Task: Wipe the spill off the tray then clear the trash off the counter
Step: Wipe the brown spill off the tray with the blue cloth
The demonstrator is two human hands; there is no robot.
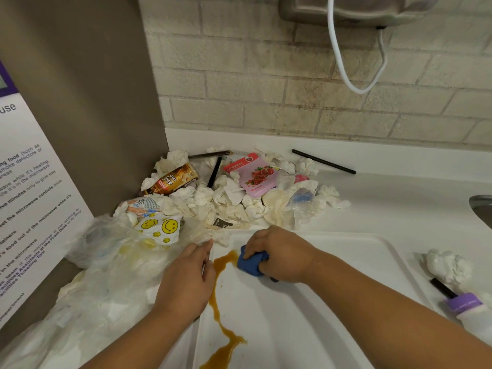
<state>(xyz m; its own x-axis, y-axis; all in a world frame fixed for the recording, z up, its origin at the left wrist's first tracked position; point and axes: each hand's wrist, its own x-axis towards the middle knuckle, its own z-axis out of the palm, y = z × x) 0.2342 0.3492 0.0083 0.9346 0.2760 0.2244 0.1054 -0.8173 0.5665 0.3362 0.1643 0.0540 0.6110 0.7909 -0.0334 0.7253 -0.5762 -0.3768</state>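
A white tray (346,251) lies on the counter in front of me. A long brown spill (217,302) runs down its left side from the far edge to the near edge. My right hand (282,253) grips a blue cloth (251,263) and presses it on the tray at the top end of the spill. My left hand (186,278) rests flat with straight fingers on the tray's left rim. Behind the tray is a heap of trash (234,195): crumpled tissues, wrappers, a pink pomegranate packet (255,174) and black straws.
A clear plastic bag (106,262) holding waste lies left of the tray, against a brown appliance with a notice. To the right lie a crumpled tissue (447,265), a purple-capped bottle (466,304) and a black straw (323,161). A sink edge (482,209) shows far right.
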